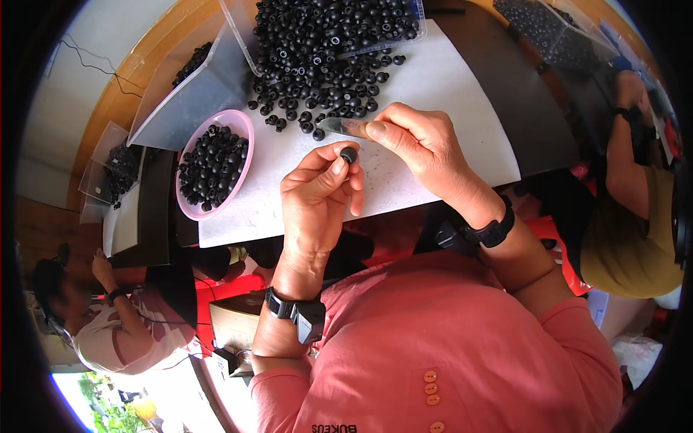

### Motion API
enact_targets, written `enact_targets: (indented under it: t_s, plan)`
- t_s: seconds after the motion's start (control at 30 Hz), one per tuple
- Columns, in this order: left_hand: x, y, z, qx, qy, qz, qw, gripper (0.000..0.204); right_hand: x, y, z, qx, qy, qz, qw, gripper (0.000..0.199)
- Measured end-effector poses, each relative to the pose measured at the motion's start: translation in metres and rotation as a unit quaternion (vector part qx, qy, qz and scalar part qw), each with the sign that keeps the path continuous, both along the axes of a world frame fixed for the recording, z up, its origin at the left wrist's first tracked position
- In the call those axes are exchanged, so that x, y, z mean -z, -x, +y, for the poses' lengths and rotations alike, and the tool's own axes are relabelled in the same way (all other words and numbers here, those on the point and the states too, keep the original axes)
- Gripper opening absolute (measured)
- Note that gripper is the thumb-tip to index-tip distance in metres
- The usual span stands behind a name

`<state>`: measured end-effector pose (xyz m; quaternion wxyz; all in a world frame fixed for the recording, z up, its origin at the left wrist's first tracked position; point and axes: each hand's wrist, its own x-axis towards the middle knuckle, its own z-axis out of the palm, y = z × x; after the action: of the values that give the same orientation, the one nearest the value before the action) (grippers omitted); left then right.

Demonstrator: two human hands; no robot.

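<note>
Between the thumb and fingers of my left hand (pixel 317 191) is a small round black part (pixel 349 155) with a hollow end. My right hand (pixel 419 144) grips a knife (pixel 343 127), its short blade pointing left, just above the black part and apart from it. Beyond both hands, a heap of similar black parts (pixel 325 65) spreads over the white board (pixel 433 94). To the left of my left hand, a pink bowl (pixel 247 155) holds many more of them.
A clear plastic bin (pixel 195 101) stands behind the bowl, and another container (pixel 415 18) lies at the heap's back right. One person (pixel 123 325) sits at the far left by a table. A second person (pixel 632 209) works at the right, near a bin of black parts (pixel 556 36).
</note>
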<state>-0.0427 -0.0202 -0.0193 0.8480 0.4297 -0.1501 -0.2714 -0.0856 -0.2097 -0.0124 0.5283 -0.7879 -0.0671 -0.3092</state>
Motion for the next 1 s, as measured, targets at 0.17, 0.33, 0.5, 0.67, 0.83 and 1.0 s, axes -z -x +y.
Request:
enact_targets:
  t_s: [0.17,0.33,0.5,0.67,0.83,1.0]
  plan:
    - [-0.007,0.005,-0.003,-0.024,-0.01,0.021,0.999,0.02,-0.003,0.005,-0.002,-0.062,0.023,-0.016,0.998,0.019]
    - [-0.001,0.005,-0.003,-0.013,-0.01,0.041,0.999,0.014,0.007,0.0,-0.003,-0.113,0.048,-0.097,0.988,0.026]
    - [-0.003,0.005,-0.003,-0.021,-0.029,0.049,0.998,0.013,0.007,0.001,-0.004,-0.12,0.047,-0.066,0.989,0.029]
    - [-0.005,0.003,-0.001,0.013,-0.025,0.044,0.999,0.02,0.005,0.002,-0.006,-0.143,0.026,-0.033,0.989,0.026]
    - [-0.001,0.003,0.0,0.038,-0.006,0.027,0.999,0.026,-0.001,0.006,-0.008,-0.189,-0.119,0.072,0.972,0.024]
    - [-0.002,0.006,0.0,0.032,0.007,0.027,0.999,0.02,0.0,0.005,-0.008,-0.201,-0.131,0.071,0.968,0.024]
